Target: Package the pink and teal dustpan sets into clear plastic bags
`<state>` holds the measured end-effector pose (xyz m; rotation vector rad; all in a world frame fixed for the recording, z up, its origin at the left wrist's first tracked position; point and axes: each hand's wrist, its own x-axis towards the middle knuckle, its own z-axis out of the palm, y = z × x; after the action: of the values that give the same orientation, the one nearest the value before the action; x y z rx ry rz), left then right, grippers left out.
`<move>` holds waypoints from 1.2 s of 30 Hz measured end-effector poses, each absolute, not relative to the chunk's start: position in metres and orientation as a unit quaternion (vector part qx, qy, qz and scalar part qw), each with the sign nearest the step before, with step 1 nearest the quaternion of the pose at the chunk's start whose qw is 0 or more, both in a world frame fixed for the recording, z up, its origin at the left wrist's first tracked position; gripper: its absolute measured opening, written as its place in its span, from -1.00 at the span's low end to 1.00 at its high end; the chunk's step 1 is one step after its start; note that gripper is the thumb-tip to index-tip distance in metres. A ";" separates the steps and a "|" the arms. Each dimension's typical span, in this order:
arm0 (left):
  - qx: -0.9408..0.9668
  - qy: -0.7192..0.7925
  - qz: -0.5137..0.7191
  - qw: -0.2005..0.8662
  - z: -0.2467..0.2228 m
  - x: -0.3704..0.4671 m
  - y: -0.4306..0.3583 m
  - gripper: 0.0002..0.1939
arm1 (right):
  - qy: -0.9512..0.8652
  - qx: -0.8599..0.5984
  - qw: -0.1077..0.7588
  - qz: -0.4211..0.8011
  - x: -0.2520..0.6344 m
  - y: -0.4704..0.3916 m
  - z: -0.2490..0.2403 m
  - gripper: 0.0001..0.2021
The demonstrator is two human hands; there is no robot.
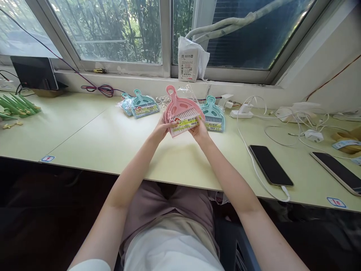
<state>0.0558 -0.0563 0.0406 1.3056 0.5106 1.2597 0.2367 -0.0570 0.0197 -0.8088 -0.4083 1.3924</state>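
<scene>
Between my two hands is a pink dustpan and brush set (180,104) in clear plastic wrap, tilted up above the table, its yellow-green label facing me. My left hand (163,127) grips its lower left side, with the thumb across the front. At the lower right edge, my right hand (199,129) is closed on the same set. Just behind and right of it lies a wrapped teal dustpan set (214,113). To the left, another teal dustpan set (144,105) rests beside more wrapped teal ones, partly overlapping.
A phone (271,165) with a white charging cable lies at the right, near a second phone (338,169). Tangled cables and chargers (313,135) sit behind them. A tablet (34,73) and green stalks (19,105) are far left. A white box (188,66) stands on the windowsill.
</scene>
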 end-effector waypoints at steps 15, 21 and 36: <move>0.514 0.237 0.555 0.610 0.036 0.051 -0.050 -0.03 | -0.308 -0.339 0.660 0.595 0.237 -0.063 0.021 -0.78; 0.517 0.235 0.538 0.623 0.032 0.053 -0.051 -0.02 | -0.299 -0.382 0.674 0.556 0.238 -0.060 0.018 -0.81; 0.521 0.236 0.539 0.618 0.036 0.058 -0.057 0.00 | -0.331 -0.355 0.645 0.590 0.256 -0.064 0.034 -0.69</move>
<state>0.0578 -0.0572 0.0358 1.2001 0.5423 1.2414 0.2565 -0.0645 0.0339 -0.8084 -0.7534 1.3442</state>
